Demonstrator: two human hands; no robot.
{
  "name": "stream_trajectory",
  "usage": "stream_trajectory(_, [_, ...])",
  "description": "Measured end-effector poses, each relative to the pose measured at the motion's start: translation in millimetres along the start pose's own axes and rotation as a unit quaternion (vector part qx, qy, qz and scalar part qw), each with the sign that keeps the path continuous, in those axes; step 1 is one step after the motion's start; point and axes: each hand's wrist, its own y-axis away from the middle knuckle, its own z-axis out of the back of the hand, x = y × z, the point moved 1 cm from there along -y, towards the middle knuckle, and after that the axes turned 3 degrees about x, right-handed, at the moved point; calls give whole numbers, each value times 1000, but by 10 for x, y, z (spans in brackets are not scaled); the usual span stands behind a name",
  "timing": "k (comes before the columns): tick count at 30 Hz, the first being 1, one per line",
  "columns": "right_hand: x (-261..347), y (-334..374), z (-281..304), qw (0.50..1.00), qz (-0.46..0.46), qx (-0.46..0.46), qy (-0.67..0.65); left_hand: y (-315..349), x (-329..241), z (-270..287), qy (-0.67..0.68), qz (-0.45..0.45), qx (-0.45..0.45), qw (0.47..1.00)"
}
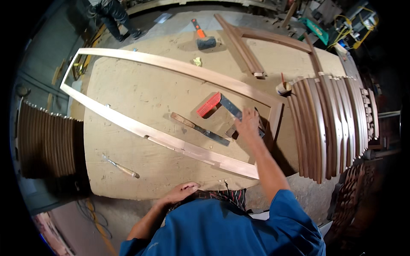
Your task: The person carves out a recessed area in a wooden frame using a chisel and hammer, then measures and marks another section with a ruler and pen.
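Observation:
My right hand [248, 122] is at the right end of a pale wooden frame, closed over a tool with dark metal bars and a red ribbed end [209, 105]. My fingers partly hide the tool. Low at the table's near edge, by my waist, my left hand [183, 192] has its fingers loosely extended, and I see nothing in it. The long tapering wooden frame [158, 62] lies across the table, narrow end at far left. Inside it rests a wide-bladed knife [200, 129] with a wooden handle. A slim wooden-handled tool [119, 166] lies outside, nearer me.
A mallet [205, 42] with an orange and black handle lies at the far side. Behind right is a darker wooden frame [241, 47]. Stacks of curved wooden pieces stand at right [311, 128] and left [51, 145]. A small pot [282, 88] sits nearby. A person [113, 19] stands far left.

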Motion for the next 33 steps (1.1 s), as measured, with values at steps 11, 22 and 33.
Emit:
stream_trajectory(11, [-940, -713, -319, 994, 8, -30, -101, -98, 453, -675, -294, 36, -3, 955])
stream_trajectory(22, [-1661, -1492, 11, 992, 45, -35, 111, -167, 642, -853, -314, 82, -37, 945])
stream_trajectory(33, [-1041, 56, -248, 995, 5, 102, 10, 97, -63, -449, -34, 193, -218, 956])
